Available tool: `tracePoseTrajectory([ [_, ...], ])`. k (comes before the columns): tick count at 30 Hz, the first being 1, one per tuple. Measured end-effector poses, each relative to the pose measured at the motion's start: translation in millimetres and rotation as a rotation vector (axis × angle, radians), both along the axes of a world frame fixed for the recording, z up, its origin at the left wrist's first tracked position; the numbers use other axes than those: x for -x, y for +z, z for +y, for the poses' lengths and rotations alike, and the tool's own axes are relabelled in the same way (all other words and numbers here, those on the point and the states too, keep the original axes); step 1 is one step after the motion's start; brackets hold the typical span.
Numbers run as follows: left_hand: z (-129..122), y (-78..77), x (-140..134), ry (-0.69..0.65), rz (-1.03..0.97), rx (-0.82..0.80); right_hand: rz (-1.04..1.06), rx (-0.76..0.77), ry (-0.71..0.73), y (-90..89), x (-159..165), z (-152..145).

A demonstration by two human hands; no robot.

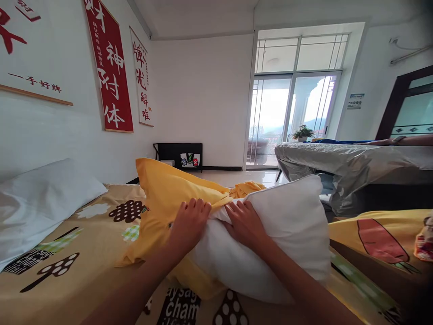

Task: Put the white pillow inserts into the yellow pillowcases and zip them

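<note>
A white pillow [287, 216] lies partly inside a yellow pillowcase [158, 198], whose filled part stands to the left. My left hand [192, 221] is closed over the edge of the yellow pillowcase, knuckles up. Close beside it, my right hand [245, 223] grips the white pillow where it comes out of the case. Both thumbs are mostly hidden under cloth. The pillow rests on a tan patterned bedsheet [98, 253].
Another white pillow [40, 198] lies at the left by the wall. At the right is yellow cloth with a carrot print [382, 239]. Beyond stands a table under a plastic cover [338, 158], with a person's arm [402, 141] on it. A black rack [169, 151] stands by the wall.
</note>
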State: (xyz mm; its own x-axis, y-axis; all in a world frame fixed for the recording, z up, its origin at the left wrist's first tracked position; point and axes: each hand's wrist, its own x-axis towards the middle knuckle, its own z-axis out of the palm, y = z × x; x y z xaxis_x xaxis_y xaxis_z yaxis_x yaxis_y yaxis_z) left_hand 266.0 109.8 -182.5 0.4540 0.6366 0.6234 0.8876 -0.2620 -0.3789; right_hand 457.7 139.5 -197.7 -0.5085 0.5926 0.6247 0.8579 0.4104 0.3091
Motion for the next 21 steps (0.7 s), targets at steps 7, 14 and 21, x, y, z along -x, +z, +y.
tracePoseTrajectory([
  [7,10.7,-17.1,14.9,0.068,-0.185,-0.031,0.036,-0.113,0.13,3.8,-7.7,-29.5],
  [14,-5.8,4.5,-15.5,0.042,-0.21,0.15,0.132,-0.31,0.165,-25.7,17.2,-62.9],
  [21,-11.8,2.3,-43.0,-0.032,-0.091,0.169,0.061,0.01,0.258,-65.6,63.2,-27.4],
])
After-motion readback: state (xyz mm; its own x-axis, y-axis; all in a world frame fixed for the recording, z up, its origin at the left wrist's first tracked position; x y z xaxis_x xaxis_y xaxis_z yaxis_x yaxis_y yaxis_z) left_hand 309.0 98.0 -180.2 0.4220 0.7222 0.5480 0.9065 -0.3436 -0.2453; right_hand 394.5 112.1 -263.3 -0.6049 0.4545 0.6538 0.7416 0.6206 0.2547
